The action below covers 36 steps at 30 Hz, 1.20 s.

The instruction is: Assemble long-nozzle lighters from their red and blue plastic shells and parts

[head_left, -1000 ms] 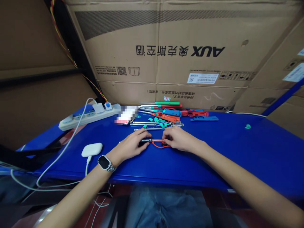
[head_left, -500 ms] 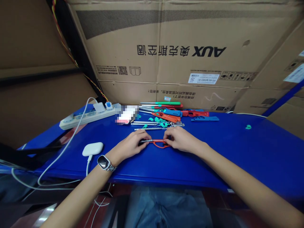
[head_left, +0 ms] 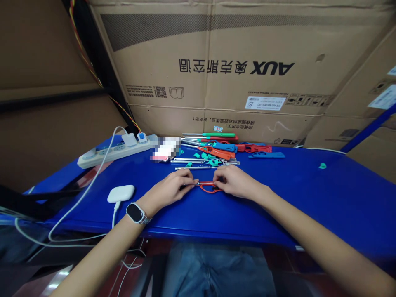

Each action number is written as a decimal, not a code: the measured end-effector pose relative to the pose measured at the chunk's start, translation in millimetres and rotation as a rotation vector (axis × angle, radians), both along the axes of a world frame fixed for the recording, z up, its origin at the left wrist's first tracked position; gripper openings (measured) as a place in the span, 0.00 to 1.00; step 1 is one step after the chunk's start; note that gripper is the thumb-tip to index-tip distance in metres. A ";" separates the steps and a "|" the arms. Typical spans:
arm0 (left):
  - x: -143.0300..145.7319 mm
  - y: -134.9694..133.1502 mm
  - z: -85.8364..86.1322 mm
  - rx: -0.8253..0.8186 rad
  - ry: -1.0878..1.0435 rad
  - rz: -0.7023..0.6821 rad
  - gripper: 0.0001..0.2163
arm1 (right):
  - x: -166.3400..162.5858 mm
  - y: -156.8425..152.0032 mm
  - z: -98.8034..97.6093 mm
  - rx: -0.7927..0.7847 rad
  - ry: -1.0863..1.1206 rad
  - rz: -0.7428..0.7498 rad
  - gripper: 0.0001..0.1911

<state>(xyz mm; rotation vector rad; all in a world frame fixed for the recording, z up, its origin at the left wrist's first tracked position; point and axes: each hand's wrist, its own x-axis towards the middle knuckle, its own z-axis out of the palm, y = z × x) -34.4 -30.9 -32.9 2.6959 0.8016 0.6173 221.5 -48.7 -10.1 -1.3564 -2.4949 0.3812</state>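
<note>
Between my hands, just above the blue tabletop, is a red utility lighter casing (head_left: 208,189) with an open finger loop. My left hand (head_left: 173,185) pinches its left end between thumb and fingertips; the small part under those fingertips is mostly hidden. At the other end, my right hand (head_left: 236,181) grips the casing with curled fingers, covering that end. Right behind my hands lie several thin metal lighter tubes (head_left: 187,161) and small teal plastic pieces (head_left: 208,156). Farther back are an orange casing (head_left: 219,153), a blue casing (head_left: 266,155) and a green-handled lighter (head_left: 221,134).
A white power strip (head_left: 116,152) with plugs runs along the back left. A white earbud case (head_left: 121,193) on a cable lies left of my hands. One teal piece (head_left: 322,166) sits far right. A large cardboard panel (head_left: 229,37) stands behind the blue table (head_left: 309,198).
The fingers of my left hand have closed in at the casing's left end, and the dark metal tube seen between them before is now hidden. My right hand has stayed in place.
</note>
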 end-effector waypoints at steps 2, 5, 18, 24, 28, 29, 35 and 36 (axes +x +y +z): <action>0.5 -0.9 0.7 0.016 0.019 0.002 0.14 | -0.3 -0.1 0.4 -0.002 0.000 -0.003 0.05; 1.2 -1.7 0.6 0.038 0.044 0.003 0.15 | -1.1 -0.7 1.8 -0.005 0.002 -0.004 0.05; 5.6 -2.9 1.0 0.148 0.090 0.024 0.16 | -2.2 -2.0 1.8 0.005 0.008 -0.022 0.05; 13.6 12.1 3.1 0.018 0.028 0.045 0.12 | 1.6 6.3 -6.3 0.055 0.067 -0.041 0.06; 20.9 25.5 9.6 -0.046 0.042 0.035 0.11 | 5.7 11.5 -6.4 0.064 0.118 -0.034 0.06; 22.3 28.0 10.3 -0.050 0.051 0.036 0.10 | 7.3 12.7 -4.6 0.048 0.147 -0.037 0.06; 22.8 33.2 6.4 -0.056 0.033 0.056 0.11 | 28.2 38.0 9.0 0.117 0.332 -0.163 0.11; 22.3 33.3 6.1 -0.063 0.034 0.053 0.11 | 32.3 45.1 9.7 0.133 0.321 -0.164 0.10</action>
